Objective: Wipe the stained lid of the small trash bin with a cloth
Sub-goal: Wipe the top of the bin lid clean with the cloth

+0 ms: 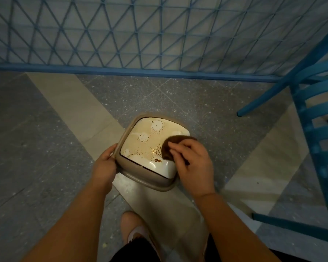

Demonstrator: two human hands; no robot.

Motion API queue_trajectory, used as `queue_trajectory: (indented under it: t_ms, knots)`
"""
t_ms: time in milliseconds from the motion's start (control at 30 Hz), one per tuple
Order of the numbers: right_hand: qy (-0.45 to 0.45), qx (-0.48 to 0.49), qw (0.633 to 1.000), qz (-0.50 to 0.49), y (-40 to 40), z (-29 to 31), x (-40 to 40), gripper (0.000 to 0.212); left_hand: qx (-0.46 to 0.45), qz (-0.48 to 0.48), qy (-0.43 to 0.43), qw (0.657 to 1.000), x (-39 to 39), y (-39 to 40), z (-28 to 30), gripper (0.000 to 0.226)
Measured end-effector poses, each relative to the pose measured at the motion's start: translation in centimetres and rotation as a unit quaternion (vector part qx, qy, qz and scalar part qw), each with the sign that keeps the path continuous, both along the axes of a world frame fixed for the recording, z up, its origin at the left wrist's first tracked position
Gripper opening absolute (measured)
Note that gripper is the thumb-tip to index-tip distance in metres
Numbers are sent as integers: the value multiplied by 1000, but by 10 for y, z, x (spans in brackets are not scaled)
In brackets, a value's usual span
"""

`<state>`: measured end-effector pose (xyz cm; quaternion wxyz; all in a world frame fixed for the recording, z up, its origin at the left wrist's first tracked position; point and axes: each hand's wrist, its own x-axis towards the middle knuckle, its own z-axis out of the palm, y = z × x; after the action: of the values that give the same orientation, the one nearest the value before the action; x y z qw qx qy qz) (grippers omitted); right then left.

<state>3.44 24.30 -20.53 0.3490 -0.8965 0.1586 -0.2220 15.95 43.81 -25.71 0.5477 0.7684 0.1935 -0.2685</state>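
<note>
Left hand [104, 167] grips the light, rigid bin rim [140, 178]; right hand [191, 161] presses a soft cloth [170, 146] onto the slick, likely tippy lid [150, 137].

Open floor [36, 129] lies left of the bin [140, 178]; a blue chair [314, 129] crowds its right, a railing [140, 44] beyond.

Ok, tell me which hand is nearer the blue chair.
Right. The right hand holds the brown cloth on the lid, on the blue chair's side. The left hand grips the bin's far rim.
</note>
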Motion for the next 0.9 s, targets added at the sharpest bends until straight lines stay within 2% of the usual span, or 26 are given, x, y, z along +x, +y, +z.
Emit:
queue_trajectory:
  t_ms: [200, 367, 500, 600, 733, 800, 900]
  knots:
    - [79, 86, 991, -63, -28, 16, 32, 21, 2, -26, -16, 1000, 15, -5, 1, 47]
    - [87, 84, 990, -72, -25, 15, 23, 20, 5, 106, -44, 993, 14, -20, 12, 42]
    - [91, 90, 988, -82, -23, 17, 23, 20, 8, 106, -55, 993, -14, -29, 33, 50]
    - [96, 99, 987, -85, -22, 18, 23, 19, 9, 146, -1, 989, -45, -30, 50, 56]
    - [114, 104, 985, -77, -24, 19, 25, 14, -93, 171, 120, 974, -93, -50, 71, 56]
    - [111, 112, 986, -60, -26, 20, 26, 14, -145, 159, 116, 970, -105, -61, 78, 48]
    - [129, 131, 981, -58, -30, 23, 28, 15, -149, 143, 81, 975, -108, -65, 80, 42]
